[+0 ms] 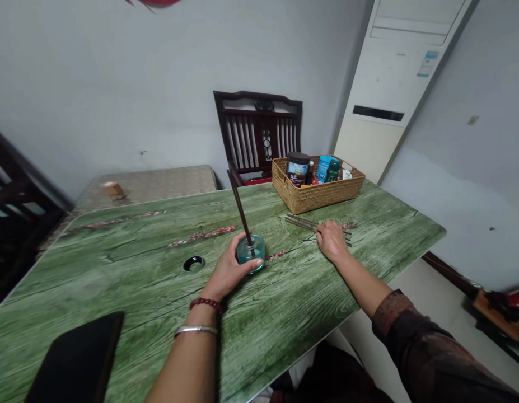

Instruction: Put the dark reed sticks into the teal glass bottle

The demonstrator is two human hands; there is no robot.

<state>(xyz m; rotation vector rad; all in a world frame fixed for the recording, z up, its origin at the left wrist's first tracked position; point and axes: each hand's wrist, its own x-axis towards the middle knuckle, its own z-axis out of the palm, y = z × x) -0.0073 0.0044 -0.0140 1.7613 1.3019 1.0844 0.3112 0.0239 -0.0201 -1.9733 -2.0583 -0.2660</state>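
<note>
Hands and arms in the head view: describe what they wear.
The left hand and its forearm are bare except for a dark red beaded bracelet and a silver bangle at the wrist. The right hand shows no jewellery; its forearm emerges from a dark patterned sleeve with a reddish-brown cuff.

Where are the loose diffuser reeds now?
In the head view, the diffuser reeds lie on the green table, under the right hand, in front of the wicker basket, right of the teal glass bottle.
</note>
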